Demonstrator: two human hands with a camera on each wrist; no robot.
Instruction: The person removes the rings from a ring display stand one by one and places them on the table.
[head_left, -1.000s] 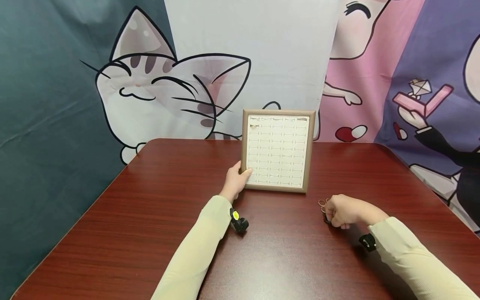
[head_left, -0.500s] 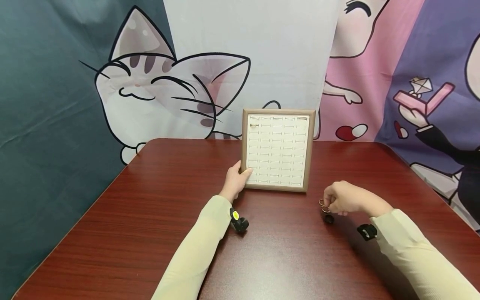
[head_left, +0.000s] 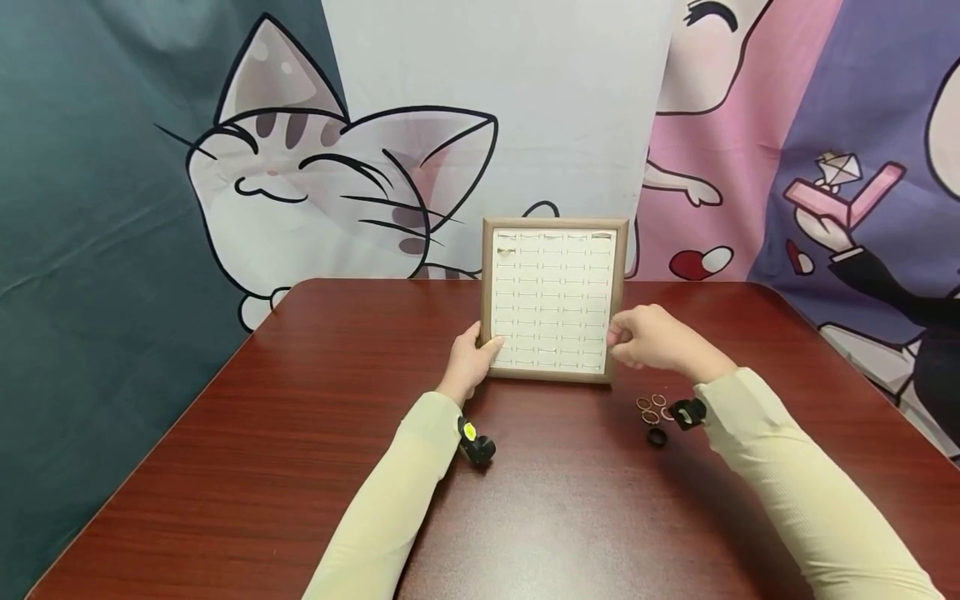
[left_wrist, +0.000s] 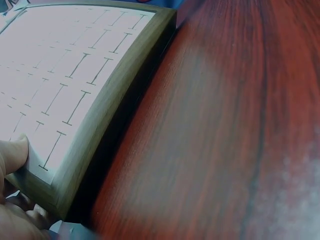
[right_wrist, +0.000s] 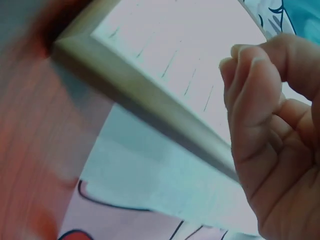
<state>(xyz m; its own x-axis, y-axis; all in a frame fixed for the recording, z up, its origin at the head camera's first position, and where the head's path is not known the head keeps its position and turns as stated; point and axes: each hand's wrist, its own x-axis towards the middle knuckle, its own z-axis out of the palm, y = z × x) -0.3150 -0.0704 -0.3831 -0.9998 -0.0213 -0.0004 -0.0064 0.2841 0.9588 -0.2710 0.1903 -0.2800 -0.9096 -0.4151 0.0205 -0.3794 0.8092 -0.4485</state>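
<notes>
My left hand (head_left: 468, 362) holds the lower left edge of a ring display board (head_left: 552, 296), thumb on its white front and fingers behind. The board stands tilted back, with a wooden frame (left_wrist: 95, 135) and rows of slots. A ring (head_left: 506, 251) sits in the upper left, and a wider ring (head_left: 602, 236) in the top right slot. At the board's right edge is my right hand (head_left: 651, 337), fingertips brought together with the thumb; I cannot tell whether a ring is between them. In the right wrist view the hand (right_wrist: 280, 135) overlaps the slotted face.
On the table right of the board lie several thin rings (head_left: 650, 417) and a black ring (head_left: 657, 437), under the right wrist's camera (head_left: 686, 412). A brown wooden table (head_left: 300, 467) spreads around, with a cartoon cloth backdrop (head_left: 450, 67) behind it.
My right hand has risen from the rings on the table and moved forward and left to the board's right edge, uncovering the rings. My left hand keeps holding the board.
</notes>
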